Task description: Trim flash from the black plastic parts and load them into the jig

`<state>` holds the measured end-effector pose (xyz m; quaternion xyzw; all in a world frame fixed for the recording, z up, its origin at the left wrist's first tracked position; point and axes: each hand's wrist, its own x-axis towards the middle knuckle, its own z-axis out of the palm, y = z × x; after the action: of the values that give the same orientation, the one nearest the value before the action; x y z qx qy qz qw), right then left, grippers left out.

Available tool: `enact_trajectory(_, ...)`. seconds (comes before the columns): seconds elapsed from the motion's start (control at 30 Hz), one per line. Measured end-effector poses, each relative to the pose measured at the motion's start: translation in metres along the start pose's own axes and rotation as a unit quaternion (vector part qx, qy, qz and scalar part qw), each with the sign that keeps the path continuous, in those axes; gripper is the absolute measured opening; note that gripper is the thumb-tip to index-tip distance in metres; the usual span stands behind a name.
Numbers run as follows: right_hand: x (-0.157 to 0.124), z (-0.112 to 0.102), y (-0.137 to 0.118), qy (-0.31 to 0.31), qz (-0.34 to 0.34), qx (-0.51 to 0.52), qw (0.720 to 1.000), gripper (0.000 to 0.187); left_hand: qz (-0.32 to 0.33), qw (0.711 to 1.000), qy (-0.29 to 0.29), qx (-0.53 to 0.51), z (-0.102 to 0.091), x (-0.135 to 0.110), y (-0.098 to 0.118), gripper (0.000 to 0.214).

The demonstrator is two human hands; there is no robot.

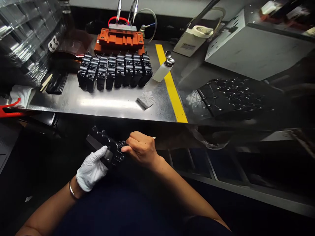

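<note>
My left hand, in a white glove, grips a black moulded plastic part in front of the bench edge. Its thumb lies across the part's flat face, and ring-shaped posts stick out along the part's right side. My right hand is bare and closed in a pinch at those posts. From behind its knuckles pokes the pale end of a thin stick; the rest of the stick is hidden in the fist. Whether the stick's tip touches the part cannot be seen.
On the metal bench stand a row of black parts, an orange fixture, a pump bottle and a small stack of white wipes. Beyond the yellow tape lie more black parts. Clear trays rise at left.
</note>
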<state>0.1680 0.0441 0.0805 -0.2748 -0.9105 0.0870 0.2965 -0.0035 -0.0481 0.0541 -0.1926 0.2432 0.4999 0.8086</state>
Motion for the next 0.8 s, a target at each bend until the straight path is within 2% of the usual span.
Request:
enact_trajectory(0.1, 0.003, -0.006, 0.004, -0.012, 0.008, 0.050, 0.999, 0.049, -0.044, 0.996, -0.008, -0.077, 0.004, -0.002, 0.003, 0.039)
enact_trajectory(0.2, 0.008, -0.014, 0.010, -0.035, -0.003, 0.071, 0.997, 0.037, -0.057, 0.991, -0.026, -0.115, 0.005, -0.005, 0.007, 0.039)
enact_trajectory(0.27, 0.012, -0.017, 0.015, -0.058, -0.022, 0.045, 0.997, 0.033, -0.059, 0.991, -0.033, -0.118, 0.005, -0.006, 0.009, 0.038)
enact_trajectory(0.5, 0.021, -0.021, 0.027, -0.130, -0.069, -0.004, 0.989, 0.038, -0.076, 0.989, -0.058, -0.109, 0.005, -0.005, 0.006, 0.040)
enact_trajectory(0.63, 0.021, -0.022, 0.032, -0.155, -0.082, 0.040, 0.984, 0.037, -0.089, 0.989, -0.058, -0.106, 0.003, -0.005, 0.004, 0.039)
enact_trajectory(0.8, 0.017, -0.024, 0.036, -0.196, -0.057, 0.145, 0.968, 0.035, -0.112, 0.983, -0.123, -0.074, 0.000, -0.003, 0.002, 0.036)
